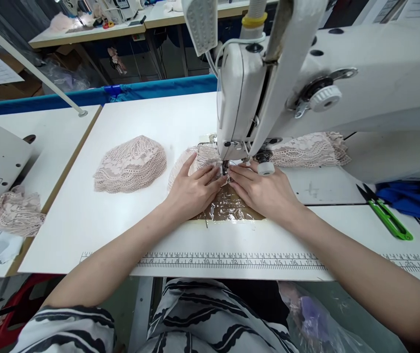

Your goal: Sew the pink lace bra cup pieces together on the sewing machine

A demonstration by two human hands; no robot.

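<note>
Sideways, lace strip (197,156) under left hand (193,192), right hand (264,192)

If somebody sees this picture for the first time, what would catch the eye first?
The big white sewing machine at the top right, with the left hand and right hand pressing pink lace flat at its needle. A domed pile of the same lace lies to the left on the white table.
</note>
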